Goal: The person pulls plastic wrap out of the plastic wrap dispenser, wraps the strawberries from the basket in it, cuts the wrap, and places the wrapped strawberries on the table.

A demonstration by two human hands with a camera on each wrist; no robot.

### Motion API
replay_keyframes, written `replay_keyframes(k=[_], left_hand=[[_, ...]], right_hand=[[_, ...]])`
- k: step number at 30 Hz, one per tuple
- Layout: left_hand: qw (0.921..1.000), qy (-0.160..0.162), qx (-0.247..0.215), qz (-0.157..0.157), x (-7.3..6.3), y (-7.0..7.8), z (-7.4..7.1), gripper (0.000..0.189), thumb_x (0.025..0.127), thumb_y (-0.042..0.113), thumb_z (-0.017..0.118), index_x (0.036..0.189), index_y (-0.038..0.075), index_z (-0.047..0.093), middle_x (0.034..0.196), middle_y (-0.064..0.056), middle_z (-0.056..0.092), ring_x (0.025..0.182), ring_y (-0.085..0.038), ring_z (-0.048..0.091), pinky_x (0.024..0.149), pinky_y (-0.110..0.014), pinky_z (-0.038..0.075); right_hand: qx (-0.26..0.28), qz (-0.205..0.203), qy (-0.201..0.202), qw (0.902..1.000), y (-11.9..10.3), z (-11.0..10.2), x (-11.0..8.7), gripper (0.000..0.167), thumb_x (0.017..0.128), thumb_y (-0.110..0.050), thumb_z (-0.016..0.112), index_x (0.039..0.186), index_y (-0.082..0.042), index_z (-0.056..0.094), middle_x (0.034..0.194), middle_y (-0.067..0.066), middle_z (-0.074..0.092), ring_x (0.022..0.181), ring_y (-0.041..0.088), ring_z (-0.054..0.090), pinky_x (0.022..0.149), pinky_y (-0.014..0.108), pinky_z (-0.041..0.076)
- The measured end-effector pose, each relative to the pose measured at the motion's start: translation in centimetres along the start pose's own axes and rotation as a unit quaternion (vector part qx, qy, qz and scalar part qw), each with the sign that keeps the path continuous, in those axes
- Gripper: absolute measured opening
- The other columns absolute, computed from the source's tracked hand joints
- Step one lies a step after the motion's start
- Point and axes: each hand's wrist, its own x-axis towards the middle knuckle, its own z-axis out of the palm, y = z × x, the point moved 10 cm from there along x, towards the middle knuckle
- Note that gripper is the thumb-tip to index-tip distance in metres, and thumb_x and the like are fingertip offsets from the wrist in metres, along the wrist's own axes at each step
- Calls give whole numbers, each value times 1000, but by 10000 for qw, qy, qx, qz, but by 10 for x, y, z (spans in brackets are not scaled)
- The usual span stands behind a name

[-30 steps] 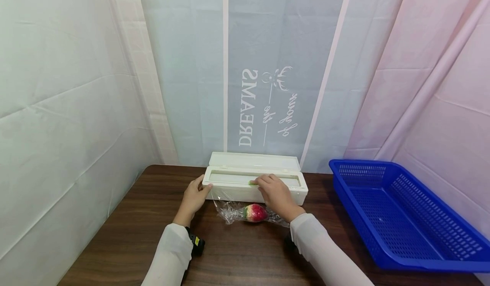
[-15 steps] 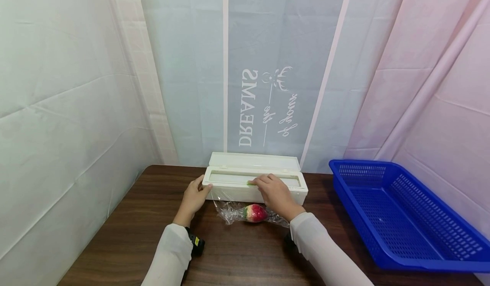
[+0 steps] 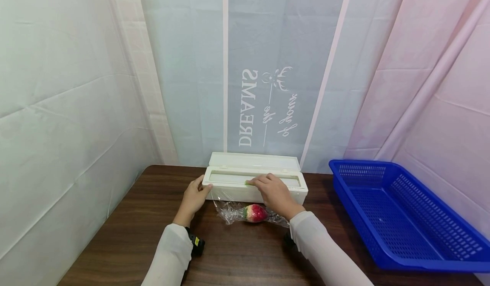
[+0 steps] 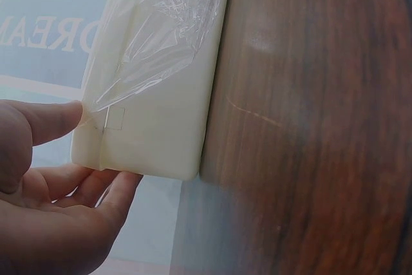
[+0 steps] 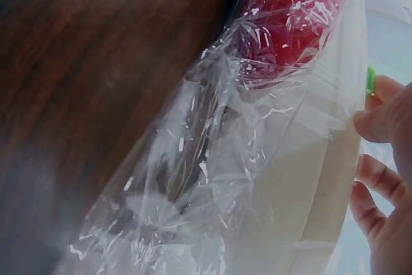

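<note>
A white cling film dispenser [image 3: 233, 192] stands at the back of the table, its lid [image 3: 254, 161] tipped back. My left hand [image 3: 194, 198] grips its left end, thumb at the top edge and fingers against the end wall. With thumb and fingertips my right hand [image 3: 274, 194] pinches a small green slide cutter [image 5: 371, 80] on the front rim. Clear cling film [image 4: 170, 30] hangs from that rim down the front. Wrapped in the crumpled film on the table is a red fruit-shaped piece [image 3: 255, 213] with a cream and green end. My right hand hides part of the dispenser.
A blue perforated plastic basket [image 3: 377, 252] stands on the right side of the dark wooden table [image 3: 237, 256]. Behind the table hangs a grey-blue printed curtain [image 3: 283, 35]; pale cloth closes in both sides.
My right hand has slid slightly left along the dispenser's rim with the green slide cutter. My left hand, the dispenser and the wrapped red piece stay in place.
</note>
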Motion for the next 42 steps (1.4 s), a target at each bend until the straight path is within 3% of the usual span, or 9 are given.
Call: replay_keyframes(k=[11,20,33,38,42], left_hand=[[10000,18,37,-10,0,-2,-2,62,104,21,58,155,-2,31,150,-29,34,137,-45,40,106,-56,40],[10000,50,-13,13,0,1,-4,61,104,20,58,154,-2,33,149,-29,35,136,-44,41,106,-56,40],[10000,31,-14,13,-6,6,-4,61,103,19,59,153,-4,33,151,-31,32,136,-45,40,105,-55,42],[10000,30,-27,-6,-6,5,-3,60,104,19,59,153,-3,34,150,-30,34,135,-45,41,104,-55,42],[10000,20,-49,-3,-5,4,-2,60,103,20,59,153,-3,34,150,-30,34,136,-44,41,104,-54,43]], right_hand=[[16,-251,124,9996,-6,-1,2,50,92,7,60,132,-21,67,123,-5,66,89,23,56,74,37,49],[-148,-392,-137,9990,-7,4,5,54,93,6,58,137,-23,63,128,-7,64,87,20,53,73,34,46],[-129,-48,-327,9994,-7,0,11,37,95,-19,64,131,-28,68,112,-2,61,93,20,57,76,37,49],[272,-156,-244,9992,-20,-4,17,27,94,-19,72,120,-10,71,108,5,62,96,23,59,83,38,52],[433,-152,-80,9989,-28,-6,21,25,92,-14,75,111,1,68,104,11,62,94,26,60,81,37,54]])
